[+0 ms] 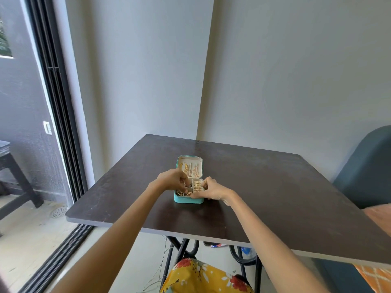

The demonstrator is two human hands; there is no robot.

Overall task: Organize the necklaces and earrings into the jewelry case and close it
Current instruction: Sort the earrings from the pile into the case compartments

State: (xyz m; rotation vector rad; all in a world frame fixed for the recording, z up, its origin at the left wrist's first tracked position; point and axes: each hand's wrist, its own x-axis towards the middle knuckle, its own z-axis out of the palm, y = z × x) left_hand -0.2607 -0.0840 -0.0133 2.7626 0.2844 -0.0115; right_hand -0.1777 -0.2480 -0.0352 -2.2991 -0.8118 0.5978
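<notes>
Yellow floral fabric [203, 278] nearest, below dark table [264, 197] edge. Turquoise jewelry case [189, 199] open mid-table, lid upright behind, gold necklaces [189, 169] hanging inside lid. Left hand [172, 180] over case's left compartments, fingers curled, pinching small piece. Right hand [212, 190] at case's right rim, fingertips pinching gold earring [189, 194].

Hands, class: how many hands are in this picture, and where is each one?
2. The left hand reaches into the left side of the open case. The right hand rests at the case's right front edge. The fingertips are partly hidden.
</notes>
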